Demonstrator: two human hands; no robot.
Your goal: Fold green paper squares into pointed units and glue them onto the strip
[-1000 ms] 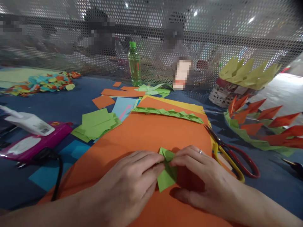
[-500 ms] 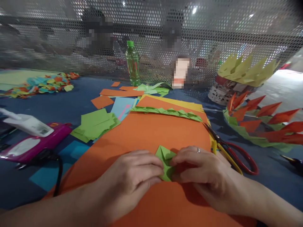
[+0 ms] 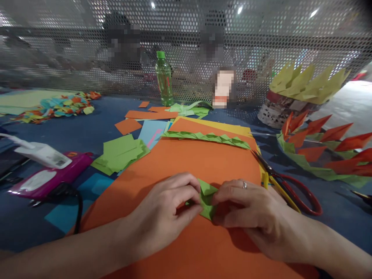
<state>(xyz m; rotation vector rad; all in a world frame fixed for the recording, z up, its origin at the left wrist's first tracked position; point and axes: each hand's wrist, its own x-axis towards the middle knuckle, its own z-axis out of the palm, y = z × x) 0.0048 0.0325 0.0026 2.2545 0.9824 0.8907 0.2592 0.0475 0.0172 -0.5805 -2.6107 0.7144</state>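
Between my hands a small green paper (image 3: pixel 207 190), creased by folds, lies on a large orange sheet (image 3: pixel 157 186). My left hand (image 3: pixel 171 205) pinches its left edge between thumb and fingers. On the opposite side my right hand (image 3: pixel 247 203), with a ring on one finger, grips the paper's right edge; its fingertips partly cover it. Farther up the sheet rests a folded green paper strip (image 3: pixel 206 138). Left of the sheet is a stack of green paper squares (image 3: pixel 120 153).
Scissors (image 3: pixel 286 190) with red handles lie at the right, near an orange-and-green paper crown (image 3: pixel 322 155) and a yellow one (image 3: pixel 308 83). A magenta power strip (image 3: pixel 52 176) holds a white plug at left. A green bottle (image 3: pixel 163 79) stands before the perforated metal screen (image 3: pixel 186 42).
My left fingers have lifted and curled at the green paper's left edge, covering more of it. My right hand keeps its grip. The view has shifted slightly.
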